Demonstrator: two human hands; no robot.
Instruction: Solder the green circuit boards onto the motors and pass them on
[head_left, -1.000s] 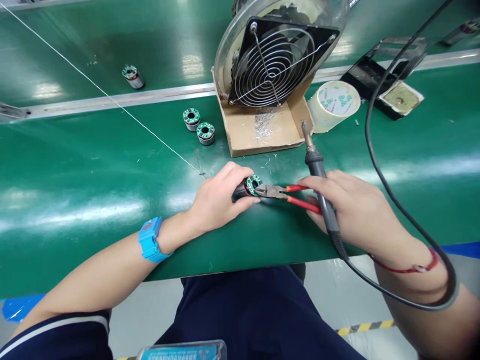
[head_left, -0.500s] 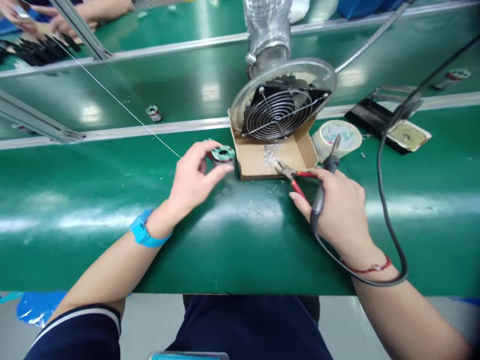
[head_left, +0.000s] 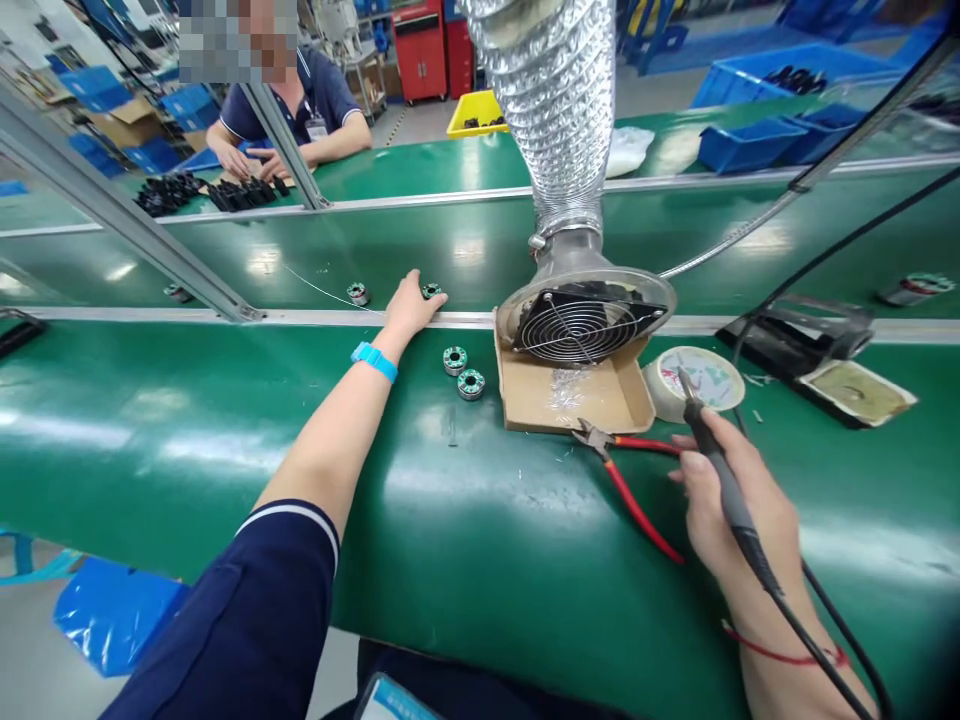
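My left hand (head_left: pixel 412 305) reaches over the bench's far rail. Its thumb and fingers close around a small round motor stator (head_left: pixel 431 291) with a green circuit board on top. Another stator (head_left: pixel 358 293) sits to the left of that hand. Nearer me on the bench, two more stators (head_left: pixel 454 360) stand side by side. A soldering iron (head_left: pixel 720 470) is gripped in my right hand (head_left: pixel 750 520), tip pointing up and away. Red-handled diagonal cutters (head_left: pixel 630 490) lie with handles spread; the upper handle's end is hidden by my right fingers.
A cardboard tray (head_left: pixel 577 410) with wire clippings sits under a fume extractor fan (head_left: pixel 574 325) and its foil duct (head_left: pixel 570 120). To the right are a tape roll (head_left: pixel 694 380) and an iron stand (head_left: pixel 810 350). A co-worker (head_left: pixel 300 130) sits opposite, beside black parts.
My left hand has moved up and away across the rail. Two stators now stand on the bench. The cutters have left my right hand's grip and lie on the bench; the iron stays held.
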